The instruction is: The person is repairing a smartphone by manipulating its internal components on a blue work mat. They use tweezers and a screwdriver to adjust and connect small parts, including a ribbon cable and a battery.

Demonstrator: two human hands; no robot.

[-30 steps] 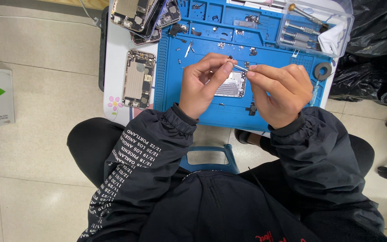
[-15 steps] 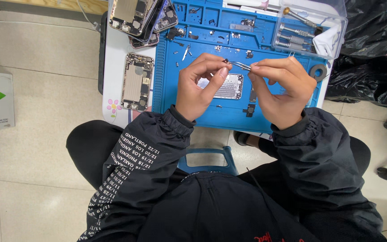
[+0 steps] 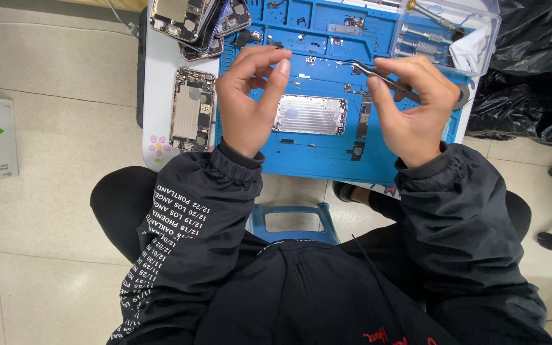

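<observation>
The right hand is pinching thin metal tweezers, with the tip pointing toward the middle top of the frame. The left hand is hanging half curled and holding nothing, with thumb and finger a little apart. Between the hands, a shiny metal plate is lying on the blue mat on the table. Tiny bits are sitting on the mat near the tweezers. A shaky tip could be knocking one away, and it could be getting lost on the floor.

Support: small white table; on it: blue work mat | opened phone chassis | stacked phone housings; clear plastic box
</observation>
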